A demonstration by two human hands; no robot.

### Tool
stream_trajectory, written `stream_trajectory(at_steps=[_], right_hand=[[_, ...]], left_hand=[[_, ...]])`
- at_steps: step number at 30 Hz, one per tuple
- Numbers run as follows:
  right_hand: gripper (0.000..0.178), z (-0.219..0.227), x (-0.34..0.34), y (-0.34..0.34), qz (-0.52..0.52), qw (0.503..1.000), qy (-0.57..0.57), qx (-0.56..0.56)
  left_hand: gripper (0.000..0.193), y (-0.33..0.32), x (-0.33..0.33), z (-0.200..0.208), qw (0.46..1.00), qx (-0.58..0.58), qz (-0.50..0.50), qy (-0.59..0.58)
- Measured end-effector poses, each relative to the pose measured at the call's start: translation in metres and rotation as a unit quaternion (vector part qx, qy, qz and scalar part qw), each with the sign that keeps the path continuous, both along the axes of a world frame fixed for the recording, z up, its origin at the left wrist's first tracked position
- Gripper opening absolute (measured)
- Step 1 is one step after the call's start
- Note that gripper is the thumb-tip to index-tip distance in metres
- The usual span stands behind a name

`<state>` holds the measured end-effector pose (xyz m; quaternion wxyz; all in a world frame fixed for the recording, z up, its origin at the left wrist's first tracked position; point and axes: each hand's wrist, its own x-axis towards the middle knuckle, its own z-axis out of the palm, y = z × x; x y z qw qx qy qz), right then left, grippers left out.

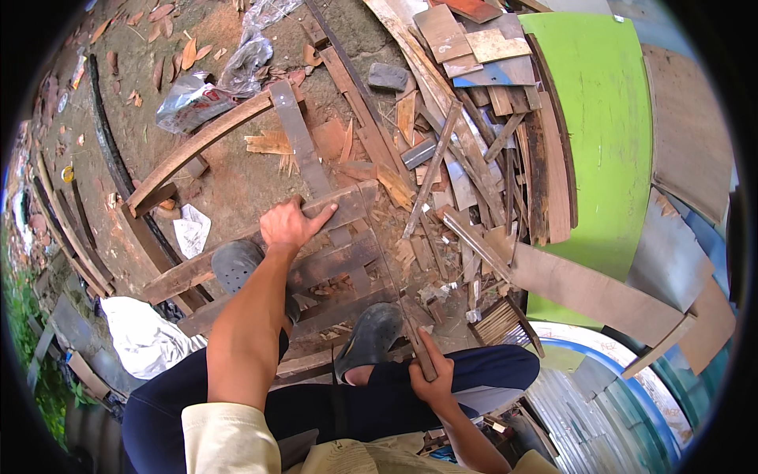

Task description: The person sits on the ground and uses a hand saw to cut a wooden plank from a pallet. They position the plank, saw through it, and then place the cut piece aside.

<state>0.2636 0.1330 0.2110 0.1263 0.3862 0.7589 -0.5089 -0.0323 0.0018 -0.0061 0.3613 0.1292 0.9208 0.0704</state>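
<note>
My left hand (290,227) presses down on a brown wooden plank (347,207), its fingers curled over the far edge and the thumb stretched along the top. Under that plank lie more slats (335,261), crossed by a narrow board (296,138) running away from me. In my closed right hand (433,370) is the handle of what looks like a handsaw (416,340). Its thin blade shows almost edge-on, running up beside the ends of the planks. My feet, in grey clogs (237,265), rest on and among the slats.
A heap of wood offcuts (466,158) lies to the right, beside a lime green panel (588,158). Plastic bags (197,103) and a curved wooden strip (197,150) are at the far left. A white sack (146,336) sits near my left knee.
</note>
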Motion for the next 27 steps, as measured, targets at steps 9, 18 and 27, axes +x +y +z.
stream_trajectory(at_steps=[9, 18, 27], right_hand=[[0.069, -0.118, -0.116, 0.01, -0.057, 0.998, 0.004, -0.037], [0.07, -0.049, -0.027, 0.014, 0.012, 0.995, 0.098, 0.029], [0.07, -0.054, -0.056, 0.001, -0.019, 1.0, 0.017, 0.016]], left_hand=[[0.083, 0.002, -0.002, -0.001, 0.999, 0.005, -0.027, 0.034], [0.081, 0.0, 0.005, -0.008, 0.997, 0.026, -0.038, 0.068], [0.083, -0.001, -0.001, -0.004, 0.998, -0.015, -0.043, 0.034]])
